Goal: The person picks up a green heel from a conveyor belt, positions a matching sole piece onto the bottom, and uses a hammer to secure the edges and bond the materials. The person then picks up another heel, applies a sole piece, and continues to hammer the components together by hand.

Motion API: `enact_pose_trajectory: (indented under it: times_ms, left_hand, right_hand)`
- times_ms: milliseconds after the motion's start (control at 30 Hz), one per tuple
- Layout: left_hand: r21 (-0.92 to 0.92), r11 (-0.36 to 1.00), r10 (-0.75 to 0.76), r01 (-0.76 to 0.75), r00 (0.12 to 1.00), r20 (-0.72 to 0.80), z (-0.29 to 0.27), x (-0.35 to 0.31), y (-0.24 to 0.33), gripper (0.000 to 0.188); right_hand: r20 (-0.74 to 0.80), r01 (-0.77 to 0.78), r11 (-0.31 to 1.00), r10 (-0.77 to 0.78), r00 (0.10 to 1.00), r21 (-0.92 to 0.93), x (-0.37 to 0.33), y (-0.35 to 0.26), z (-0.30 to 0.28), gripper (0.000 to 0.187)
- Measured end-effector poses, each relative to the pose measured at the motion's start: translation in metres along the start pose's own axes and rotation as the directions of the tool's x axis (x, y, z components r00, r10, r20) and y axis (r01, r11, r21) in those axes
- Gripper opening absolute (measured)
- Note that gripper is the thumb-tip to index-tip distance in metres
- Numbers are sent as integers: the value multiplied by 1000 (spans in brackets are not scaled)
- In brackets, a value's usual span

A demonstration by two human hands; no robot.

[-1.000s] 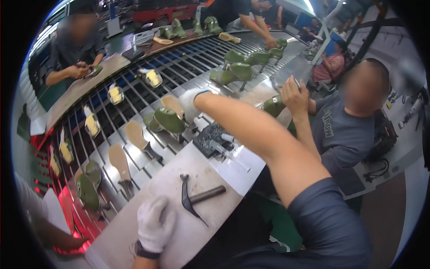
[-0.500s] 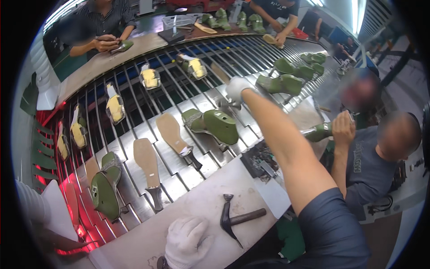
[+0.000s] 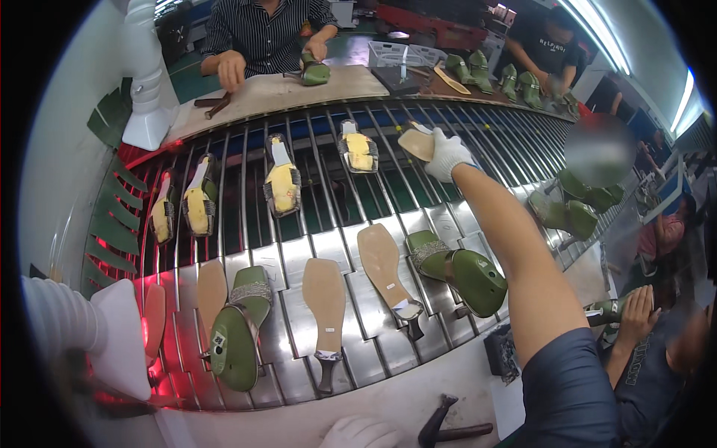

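Note:
My right hand (image 3: pixel 448 154), in a white glove, reaches far across the metal conveyor. Its fingers are closed on the edge of a tan shoe sole (image 3: pixel 415 145), which covers most of a shoe piece beneath it. Left of it lies a row of upturned shoe pieces with yellow padding, the nearest being one padded piece (image 3: pixel 358 151). My left hand (image 3: pixel 362 434), also gloved, is at the bottom edge by the worktop; its fingers are mostly cut off. Beside it lies a hammer (image 3: pixel 439 427) with a dark head and handle.
Nearer on the conveyor are heeled tan soles (image 3: pixel 323 302), a green sandal (image 3: pixel 243 328) and another green sandal (image 3: pixel 467 282). White ducts (image 3: pixel 119 336) stand at left. A co-worker's hand (image 3: pixel 231 71) is across the belt; another person's hand (image 3: pixel 637 310) holds a green shoe at right.
My view has shifted, and my right hand now holds the sole over the padded shoe piece at the row's right end. My left hand has slid mostly out of the picture.

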State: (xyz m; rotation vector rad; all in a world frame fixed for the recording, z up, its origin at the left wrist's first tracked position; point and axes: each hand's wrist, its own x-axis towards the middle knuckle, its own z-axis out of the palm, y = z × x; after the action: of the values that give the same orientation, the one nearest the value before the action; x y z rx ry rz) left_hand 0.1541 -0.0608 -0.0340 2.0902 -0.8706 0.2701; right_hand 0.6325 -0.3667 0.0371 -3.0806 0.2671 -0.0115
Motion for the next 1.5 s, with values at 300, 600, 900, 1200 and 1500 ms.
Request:
enact_pose_trajectory:
  times_ms: [300, 600, 900, 1200, 1500]
  left_hand:
    - [25, 999, -32, 32, 999, -5, -18, 3, 22, 33]
    - [568, 821, 338, -46, 842, -421, -47, -10, 59, 71]
    - [114, 978, -84, 175, 829, -553, -81, -144, 100, 86]
    - [-846, 533, -452, -7, 843, -292, -164, -169, 61, 86]
    - [263, 793, -581, 549, 812, 56, -182, -115, 66, 82]
  right_hand:
    - [-58, 126, 986, -132, 990, -106, -135, -2, -93, 68]
    - [51, 293, 674, -442, 896, 678, -449, -32, -157, 91]
    - [215, -306, -67, -569, 793, 950, -635, -70, -59, 57]
    - [-248, 299, 734, -182, 952, 609, -556, -93, 28, 59]
    - [-171, 358, 271, -533, 829, 893, -627, -81, 25, 37]
